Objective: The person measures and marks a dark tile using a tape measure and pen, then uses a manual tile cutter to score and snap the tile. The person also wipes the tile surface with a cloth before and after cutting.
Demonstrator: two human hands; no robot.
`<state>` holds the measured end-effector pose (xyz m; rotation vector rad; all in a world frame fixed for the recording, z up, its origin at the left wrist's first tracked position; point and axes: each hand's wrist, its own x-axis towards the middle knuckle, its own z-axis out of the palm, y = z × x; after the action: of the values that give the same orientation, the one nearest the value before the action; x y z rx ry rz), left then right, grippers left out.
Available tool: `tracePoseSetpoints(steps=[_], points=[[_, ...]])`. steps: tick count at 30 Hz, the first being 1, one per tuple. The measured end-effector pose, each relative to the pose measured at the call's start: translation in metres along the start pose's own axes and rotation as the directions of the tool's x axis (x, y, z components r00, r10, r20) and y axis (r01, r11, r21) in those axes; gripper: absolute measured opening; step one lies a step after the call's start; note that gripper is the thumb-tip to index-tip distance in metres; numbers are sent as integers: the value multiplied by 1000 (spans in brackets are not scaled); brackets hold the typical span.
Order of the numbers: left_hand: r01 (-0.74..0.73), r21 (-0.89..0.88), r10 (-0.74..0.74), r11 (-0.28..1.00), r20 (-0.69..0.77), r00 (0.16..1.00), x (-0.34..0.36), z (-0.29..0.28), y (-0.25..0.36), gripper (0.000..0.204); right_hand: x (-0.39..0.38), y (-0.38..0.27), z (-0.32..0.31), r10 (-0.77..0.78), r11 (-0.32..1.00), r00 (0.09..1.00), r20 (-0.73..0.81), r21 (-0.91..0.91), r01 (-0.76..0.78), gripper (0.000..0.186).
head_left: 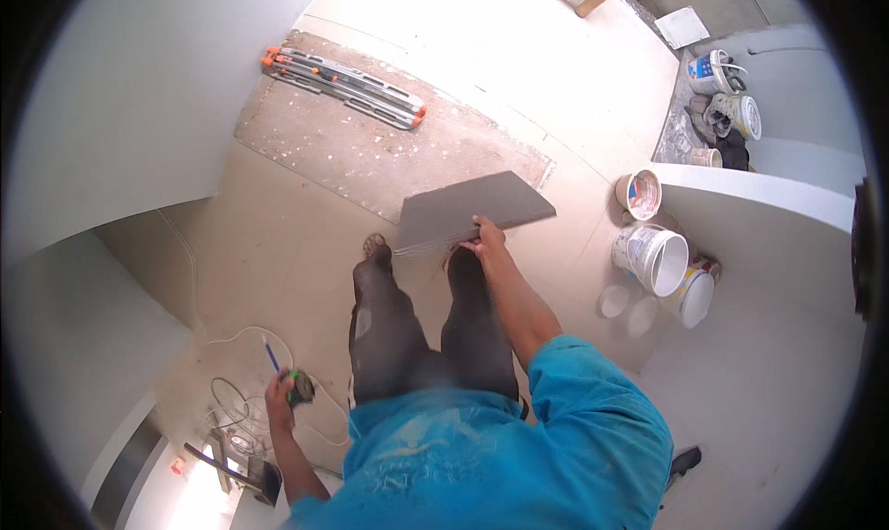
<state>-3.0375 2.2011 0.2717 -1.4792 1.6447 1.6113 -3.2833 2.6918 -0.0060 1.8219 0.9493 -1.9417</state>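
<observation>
Low on the left, my left hand point(279, 408) is closed around a black-and-green tape measure point(300, 387). A slim blue pen or pencil point(270, 352) sticks up from the same hand. In front of my knees, my right hand point(487, 237) grips the near edge of a flat dark grey tile point(477, 206), thumb on top and fingers under it. This tile has one slanted side, and its near edge looks layered, so I cannot tell whether it is a single piece or several stacked. It is held above the floor, close to my right knee.
A folded grey metal frame with orange ends point(343, 87) lies on a speckled board point(306, 141) ahead. Several buckets stand along the right wall, including an open white bucket point(659, 260). A loose cable point(243, 405) coils at the left. Wooden legs point(594, 0) show at the top.
</observation>
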Motion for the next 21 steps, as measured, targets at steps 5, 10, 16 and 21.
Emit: tracePoseSetpoints(steps=[5, 10, 16, 21], points=[[263, 123, -249, 957, -123, 961, -3, 86, 0, 53, 123, -57, 78, -22, 976, 999, 24, -216, 26, 53], [272, 215, -239, 938, -167, 956, 58, 97, -42, 51, 191, -56, 141, -91, 915, 994, 68, -389, 110, 39], [317, 235, -295, 919, -124, 947, 136, 113, -19, 51, 242, -47, 178, -145, 867, 985, 96, -468, 173, 36], [296, 305, -293, 905, -57, 954, 189, 114, -1, 52, 267, -52, 197, -121, 824, 984, 130, -540, 173, 36]])
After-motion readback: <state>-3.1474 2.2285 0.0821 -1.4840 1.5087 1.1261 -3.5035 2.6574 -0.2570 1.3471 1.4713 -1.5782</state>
